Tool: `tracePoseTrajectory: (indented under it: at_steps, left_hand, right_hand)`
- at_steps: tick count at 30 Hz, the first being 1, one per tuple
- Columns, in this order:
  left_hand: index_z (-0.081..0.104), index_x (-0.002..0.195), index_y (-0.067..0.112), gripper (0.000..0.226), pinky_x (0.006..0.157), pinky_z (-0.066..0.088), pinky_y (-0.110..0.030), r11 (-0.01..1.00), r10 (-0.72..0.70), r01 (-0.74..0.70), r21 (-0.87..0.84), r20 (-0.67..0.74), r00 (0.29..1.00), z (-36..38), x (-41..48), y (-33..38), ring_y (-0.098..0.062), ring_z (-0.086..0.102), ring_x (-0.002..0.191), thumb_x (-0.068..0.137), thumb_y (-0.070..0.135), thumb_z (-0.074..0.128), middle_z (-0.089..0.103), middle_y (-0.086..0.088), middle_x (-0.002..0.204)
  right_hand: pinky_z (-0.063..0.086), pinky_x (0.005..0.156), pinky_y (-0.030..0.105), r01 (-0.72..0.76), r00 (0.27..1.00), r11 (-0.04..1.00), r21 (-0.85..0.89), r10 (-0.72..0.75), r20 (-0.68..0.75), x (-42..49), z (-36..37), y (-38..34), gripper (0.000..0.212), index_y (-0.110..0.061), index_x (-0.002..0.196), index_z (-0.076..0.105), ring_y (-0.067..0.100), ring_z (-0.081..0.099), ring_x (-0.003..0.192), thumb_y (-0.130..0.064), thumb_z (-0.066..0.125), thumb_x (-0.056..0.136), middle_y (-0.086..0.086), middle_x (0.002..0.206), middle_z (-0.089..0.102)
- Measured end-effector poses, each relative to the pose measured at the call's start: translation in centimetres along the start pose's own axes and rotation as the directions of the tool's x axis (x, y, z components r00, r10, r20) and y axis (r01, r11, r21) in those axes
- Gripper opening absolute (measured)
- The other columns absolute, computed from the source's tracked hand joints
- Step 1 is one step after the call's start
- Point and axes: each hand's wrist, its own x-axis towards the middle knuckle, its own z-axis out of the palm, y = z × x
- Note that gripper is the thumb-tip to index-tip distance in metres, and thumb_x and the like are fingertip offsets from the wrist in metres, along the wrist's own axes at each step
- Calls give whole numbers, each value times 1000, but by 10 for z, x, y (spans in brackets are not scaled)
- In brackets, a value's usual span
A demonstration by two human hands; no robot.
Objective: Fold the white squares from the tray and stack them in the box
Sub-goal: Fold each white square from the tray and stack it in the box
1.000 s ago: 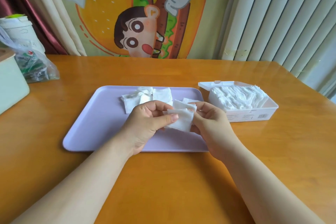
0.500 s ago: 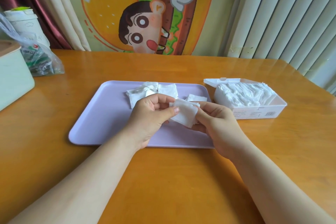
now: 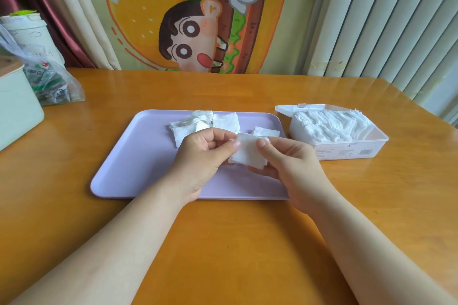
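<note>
A lilac tray lies on the wooden table in front of me. Above its right half, my left hand and my right hand both pinch one white square, left thumb on its left edge, right thumb on its upper right corner. A loose heap of white squares lies at the tray's far side, and another square peeks out behind the held one. To the right stands the open white box, packed with a row of folded white squares.
At the far left stand a pale green container, a clear plastic bag with green packets, and a white lidded tub. A cartoon curtain and vertical blinds hang behind the table. The table's right corner lies just beyond the box.
The square's raised flap has come down flat between my hands, and my right thumb has moved onto its top corner. Both hands stay over the tray.
</note>
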Motion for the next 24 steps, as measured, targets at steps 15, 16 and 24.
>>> tracePoseTrajectory:
  at_steps: [15, 16, 24]
  left_hand:
    - [67, 111, 16, 16, 57, 49, -27, 980, 66, -63, -187, 8, 998, -6, 1, 5, -19, 61, 70, 100, 5, 63, 67, -12, 95]
    - [67, 114, 17, 22, 61, 50, -27, 985, 68, -53, -166, 86, 994, -5, 0, 4, -19, 61, 75, 96, 5, 65, 68, -12, 97]
    - [70, 117, 16, 32, 67, 53, -23, 996, 62, -66, 55, 77, 995, -1, -3, 2, -9, 68, 84, 90, -1, 75, 74, -4, 98]
  right_hand:
    - [65, 84, 43, -11, 975, 999, 47, 21, -221, 6, 1, 4, 22, -4, 102, 80, 30, 76, 105, -16, 62, 105, 16, 105, 78]
    - [65, 83, 41, -8, 978, 999, 40, 16, -208, 6, 1, 3, 22, -3, 104, 80, 31, 76, 105, -16, 62, 105, 17, 106, 78]
    - [64, 87, 42, -2, 999, 1000, -30, 1, -44, 1, 2, 0, 23, -7, 110, 80, 30, 77, 103, -15, 59, 106, 15, 104, 80]
